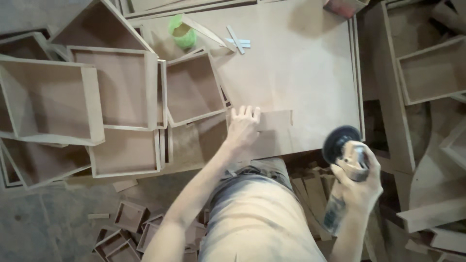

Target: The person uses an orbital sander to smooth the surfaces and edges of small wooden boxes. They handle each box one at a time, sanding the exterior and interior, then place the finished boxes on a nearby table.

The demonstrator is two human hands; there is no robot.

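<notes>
My left hand (242, 127) lies flat on a small rectangular wooden panel (276, 127) near the front edge of the wooden worktable (301, 68), fingers spread over its left part. My right hand (358, 187) grips an angle grinder (345, 160) off the table's front right corner. Its dark round disc points up toward the table edge, a short way right of the panel and apart from it. The grinder's lower body is partly hidden by my fingers.
Several open wooden boxes (191, 87) and trays (48, 99) crowd the left side. A green cup-like thing (183, 33) and thin wood strips (238, 41) lie at the table's far part. Small boxes (128, 216) and offcuts litter the floor. More wooden frames (429, 70) stand at right.
</notes>
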